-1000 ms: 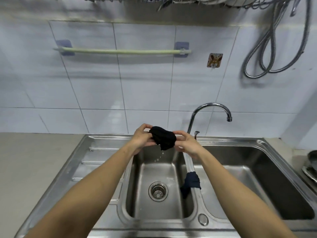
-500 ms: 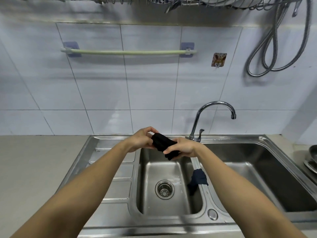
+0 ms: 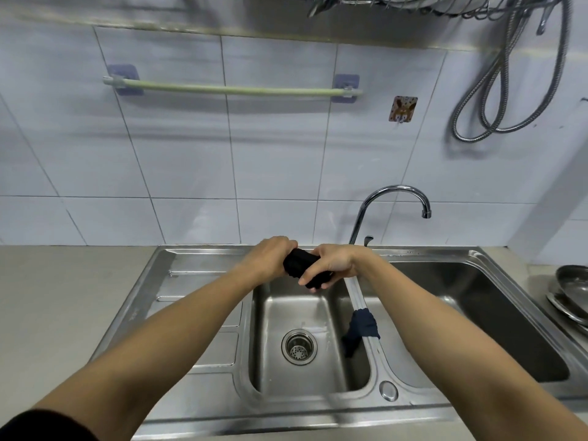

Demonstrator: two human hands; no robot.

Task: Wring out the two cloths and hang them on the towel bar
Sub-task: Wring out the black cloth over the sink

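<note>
A bunched black cloth (image 3: 299,265) is held above the small left basin of the steel sink (image 3: 203,319). My left hand (image 3: 270,256) grips its left end and my right hand (image 3: 331,265) grips its right end, fingers curled round it, the two fists close together. A second, dark blue cloth (image 3: 362,326) hangs over the divider between the two basins, partly drooping into the left one. The pale green towel bar (image 3: 235,89) is fixed to the tiled wall above, with nothing on it.
A curved chrome faucet (image 3: 391,198) rises behind the divider. A coiled metal hose (image 3: 496,100) hangs on the wall at the right, beside a small sticker hook (image 3: 402,109). Steel dishes (image 3: 569,291) sit on the counter at far right. A dish rack runs overhead.
My hands have closed in on the black cloth and turned against each other, so the cloth is now squeezed into a tight roll. The view has shifted slightly.
</note>
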